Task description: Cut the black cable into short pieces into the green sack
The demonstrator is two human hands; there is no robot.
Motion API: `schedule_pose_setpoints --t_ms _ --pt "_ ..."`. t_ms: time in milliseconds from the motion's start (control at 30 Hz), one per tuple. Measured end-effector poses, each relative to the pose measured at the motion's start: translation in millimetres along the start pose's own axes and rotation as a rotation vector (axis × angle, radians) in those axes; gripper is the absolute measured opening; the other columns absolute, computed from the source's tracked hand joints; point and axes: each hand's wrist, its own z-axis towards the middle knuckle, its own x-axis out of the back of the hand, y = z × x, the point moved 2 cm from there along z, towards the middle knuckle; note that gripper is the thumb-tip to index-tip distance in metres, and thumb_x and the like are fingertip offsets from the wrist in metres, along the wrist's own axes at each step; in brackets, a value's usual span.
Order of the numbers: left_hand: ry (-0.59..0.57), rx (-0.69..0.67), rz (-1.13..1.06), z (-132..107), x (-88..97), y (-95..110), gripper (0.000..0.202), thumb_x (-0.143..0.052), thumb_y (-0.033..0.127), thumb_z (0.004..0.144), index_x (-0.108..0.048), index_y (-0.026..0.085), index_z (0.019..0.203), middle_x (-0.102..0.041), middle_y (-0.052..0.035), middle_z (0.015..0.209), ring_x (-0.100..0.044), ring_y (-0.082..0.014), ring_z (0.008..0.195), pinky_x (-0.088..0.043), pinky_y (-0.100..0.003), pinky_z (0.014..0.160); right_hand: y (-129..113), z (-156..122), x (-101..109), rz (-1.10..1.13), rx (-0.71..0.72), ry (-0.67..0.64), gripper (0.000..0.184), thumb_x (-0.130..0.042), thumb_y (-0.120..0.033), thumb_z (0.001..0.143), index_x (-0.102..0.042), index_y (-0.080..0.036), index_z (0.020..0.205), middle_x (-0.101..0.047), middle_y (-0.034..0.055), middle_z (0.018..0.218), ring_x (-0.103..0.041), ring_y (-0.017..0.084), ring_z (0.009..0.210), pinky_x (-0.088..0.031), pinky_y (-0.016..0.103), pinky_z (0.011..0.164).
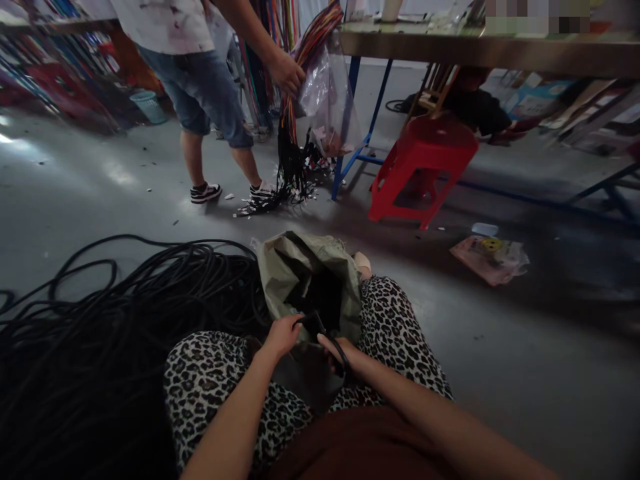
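Observation:
My left hand [285,335] is closed, pinching a short black cord [309,321] over the mouth of an olive-green woven sack [280,267]. Close beside it on the right, my right hand [345,355] is closed around what looks like black-handled scissors [343,360]; their curved handle shows outside the fingers, while the blades are hard to make out. The sack stands between my knees with its top gaping, and dark material lies inside. To the left, a large heap of black cords [200,287] covers the floor and reaches my leg.
A person [195,80] stands ahead, holding a bundle of coloured cords [320,30] and a clear plastic bag [330,93]. Scraps litter the floor there. A red stool [430,160] stands by a blue-legged table [490,50]. A plastic packet [493,260] lies on the right.

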Motion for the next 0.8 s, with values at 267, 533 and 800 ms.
schedule_pose_setpoints --t_ms 267,533,800 --pt "-0.019 -0.038 0.02 -2 0.2 3 0.036 -0.045 0.021 0.086 -0.061 0.02 0.119 -0.063 -0.0051 0.12 -0.055 -0.0165 0.113 -0.038 -0.028 0.1 1 -3 0 -0.024 0.018 0.007 0.042 -0.049 -0.053 0.087 -0.055 -0.014 0.07 -0.045 -0.0027 0.044 -0.046 0.01 0.032 -0.035 0.019 0.033" --pt "-0.063 -0.094 0.009 -4 -1.3 8 0.038 -0.045 0.019 0.084 -0.061 0.022 0.119 -0.063 -0.0042 0.12 -0.057 -0.0168 0.11 -0.041 -0.03 0.098 4 3 1 -0.085 0.077 0.021 0.044 -0.051 -0.051 0.087 -0.058 -0.012 0.068 -0.049 -0.0004 0.046 -0.047 0.01 0.036 -0.035 0.018 0.036" --pt "-0.046 -0.111 0.003 -5 -0.7 9 0.038 -0.046 0.018 0.083 -0.062 0.022 0.118 -0.063 -0.0052 0.118 -0.058 -0.017 0.107 -0.042 -0.03 0.096 -7 -12 1 -0.079 0.033 0.011 0.047 -0.046 -0.051 0.089 -0.06 -0.011 0.069 -0.05 0.0005 0.044 -0.048 0.011 0.036 -0.036 0.019 0.036"
